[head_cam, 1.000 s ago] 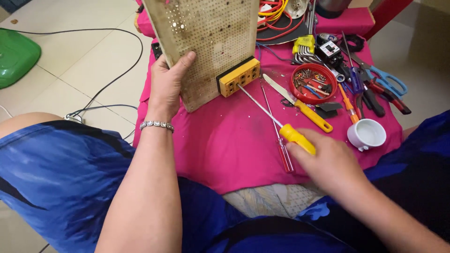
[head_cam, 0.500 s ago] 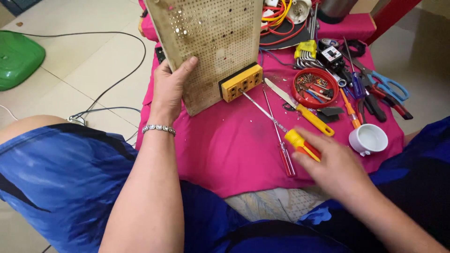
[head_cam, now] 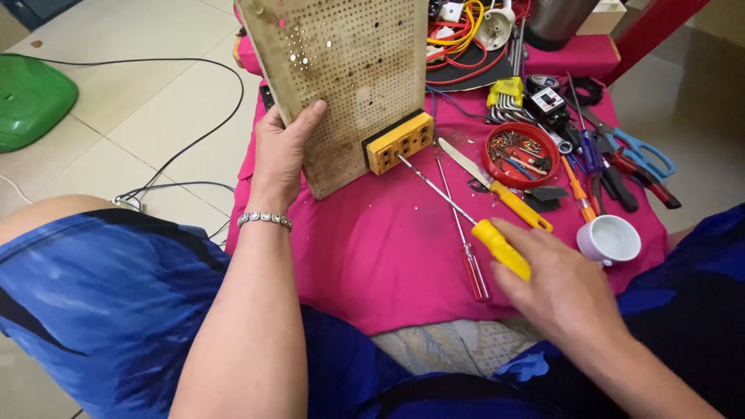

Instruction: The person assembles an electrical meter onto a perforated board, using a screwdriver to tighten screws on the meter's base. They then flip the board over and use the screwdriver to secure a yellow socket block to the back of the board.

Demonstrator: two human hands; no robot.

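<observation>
Pink cloth (head_cam: 388,256) bore tools; left hand (head_cam: 281,151) gripped the perforated panel (head_cam: 349,77), while right hand (head_cam: 559,287), holding the yellow screwdriver (head_cam: 500,247), had raised its tip to the yellow socket (head_cam: 400,142).

Top of tall perforated beige metal panel (head_cam: 341,70) cut off by upper picture edge. Rear end of yellow plastic screwdriver handle (head_cam: 503,248) hidden under right hand (head_cam: 563,291). Small parts inside round red plastic dish (head_cam: 521,147) too small to identify. Dark cylindrical container (head_cam: 559,19) and green plastic object (head_cam: 31,101) cropped at picture edges. Tangle of red and yellow wires (head_cam: 458,35) partly concealed behind panel.
</observation>
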